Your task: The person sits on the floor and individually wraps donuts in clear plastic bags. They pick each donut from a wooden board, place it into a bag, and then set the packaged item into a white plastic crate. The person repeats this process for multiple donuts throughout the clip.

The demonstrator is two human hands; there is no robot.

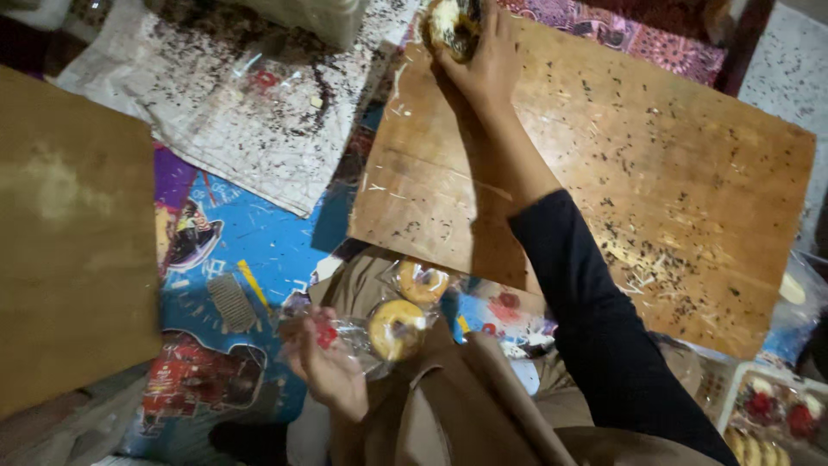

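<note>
A sprinkled doughnut (pixel 453 26) is gripped by the right hand (pixel 483 65); a clear wrapper (pixel 358 336) is pinched in the left hand's (pixel 332 371) fingers.

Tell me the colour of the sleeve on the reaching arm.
Dark navy, almost black; the sleeve shows in the head view, the only one.

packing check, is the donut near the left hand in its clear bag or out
In. The plain donut lies inside the clear bag, glossy film over it, held by the left hand.
</note>
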